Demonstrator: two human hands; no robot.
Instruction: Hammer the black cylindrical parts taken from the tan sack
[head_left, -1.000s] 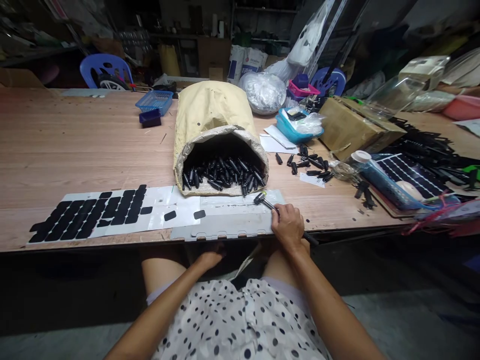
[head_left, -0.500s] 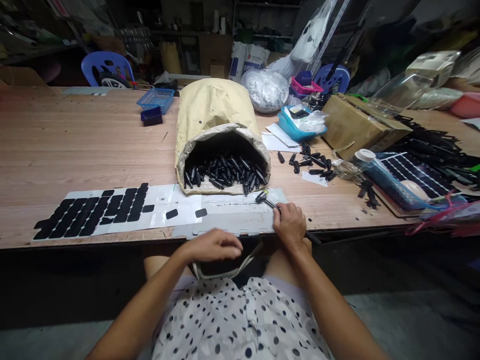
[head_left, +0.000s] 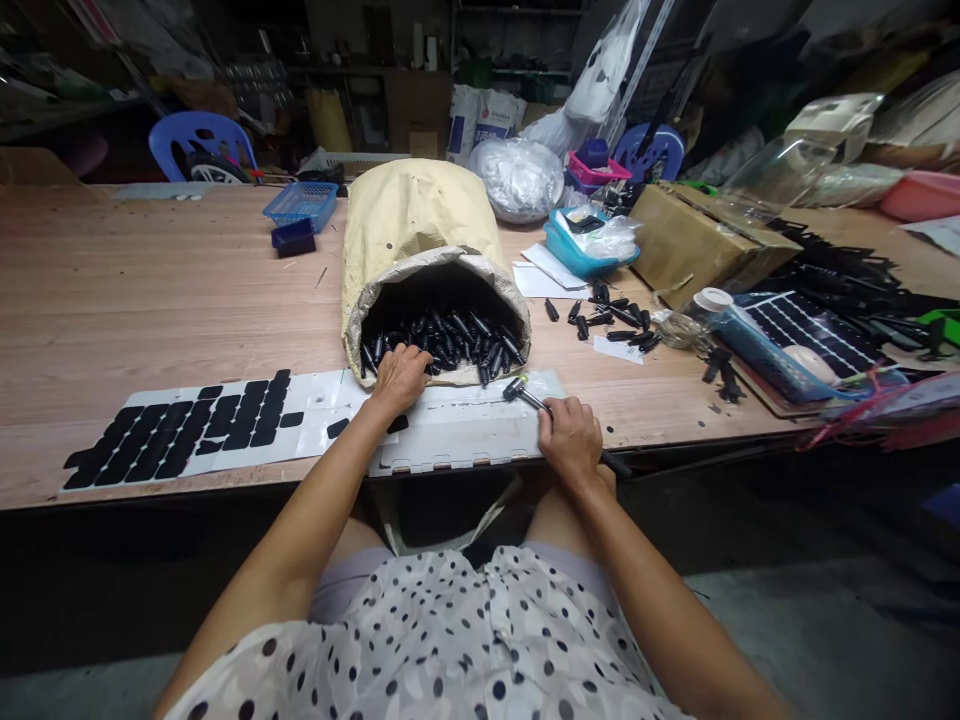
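Note:
My left hand (head_left: 403, 382) reaches in at the mouth of a yellow sack (head_left: 420, 205) lying on its side. Its fingers are bent down around a small black tapered part at the front of the pile; the fingertips are partly hidden. Many such black parts (head_left: 450, 335) lie heaped inside. Farther right, my right hand (head_left: 571, 438) is closed round the black handle of a small hammer (head_left: 534, 399). The metal hammer head rests over a white board (head_left: 465, 425) in front of the sack. Below my left wrist, two flat black rounded pads are partly covered.
Left of the board, rows of black pads (head_left: 161, 440) lie on white sheets. More black parts (head_left: 622, 320) are scattered at right, near a cardboard box (head_left: 697, 245) and a blue tray (head_left: 780, 350). A blue basket (head_left: 301, 204) and a teal basin (head_left: 581, 255) stand farther back.
My left hand has moved from over my lap, forward and up, to the parts at the sack's mouth. My right hand still holds the hammer. The view has shifted slightly.

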